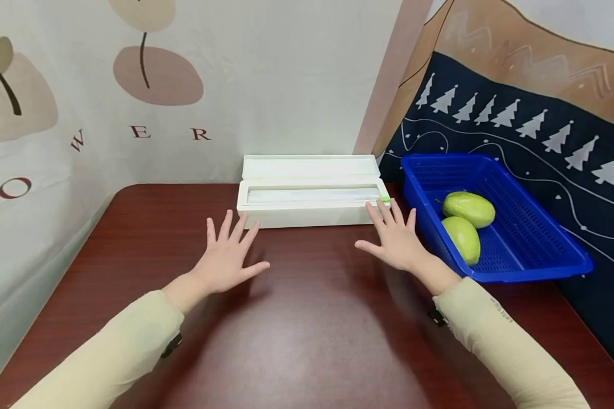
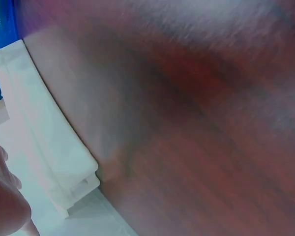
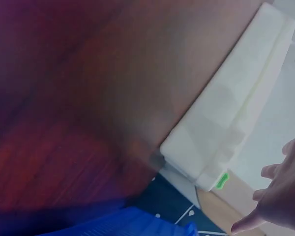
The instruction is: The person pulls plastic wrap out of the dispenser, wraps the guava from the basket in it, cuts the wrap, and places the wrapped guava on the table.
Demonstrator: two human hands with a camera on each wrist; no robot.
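Left grip point(image 1: 225, 262), right grip point(image 1: 396, 241) splayed wide near smooth oblong white box point(image 1: 307, 218); oval green fruits point(image 1: 469, 209) in perforated basket point(image 1: 537, 244).

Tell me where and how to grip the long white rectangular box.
Probably the short ends of the white box, left hand and right hand coming from either side: it's long and low, its lid raised behind; the blue plastic basket crowds the right end.

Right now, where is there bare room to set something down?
The table is bare between left grip and right grip, in front of the white box, and left of that box. The basket has room right of two fruits. Crowded: between box and basket, near the right grip.
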